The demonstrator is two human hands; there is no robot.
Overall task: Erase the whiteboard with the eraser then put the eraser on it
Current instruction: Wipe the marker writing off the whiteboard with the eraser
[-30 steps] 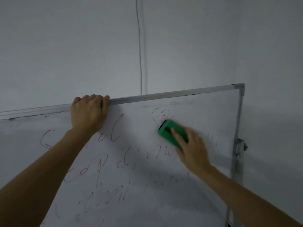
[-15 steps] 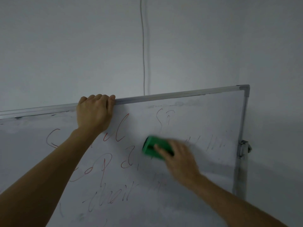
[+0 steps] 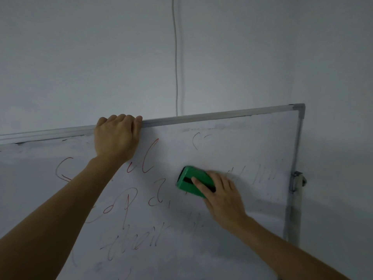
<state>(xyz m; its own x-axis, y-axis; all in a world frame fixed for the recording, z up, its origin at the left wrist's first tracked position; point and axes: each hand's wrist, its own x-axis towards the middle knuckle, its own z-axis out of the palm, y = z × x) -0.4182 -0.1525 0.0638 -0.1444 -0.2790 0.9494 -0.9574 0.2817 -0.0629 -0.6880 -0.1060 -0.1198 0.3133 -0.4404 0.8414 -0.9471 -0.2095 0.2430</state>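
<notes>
A: Where is the eraser?

B: The green eraser lies flat against the whiteboard, right of centre, just below the faint remains of a red letter. The right hand clasps it from the lower right: thumb along the near edge over the dark strip, fingers over the far side, so the block sticks out to the upper left of the palm.

A: And the other hand?

B: The left hand is curled over the board's top frame, fingers hooked behind it. Red writing covers the left and lower board; smeared streaks lie to the eraser's right.
</notes>
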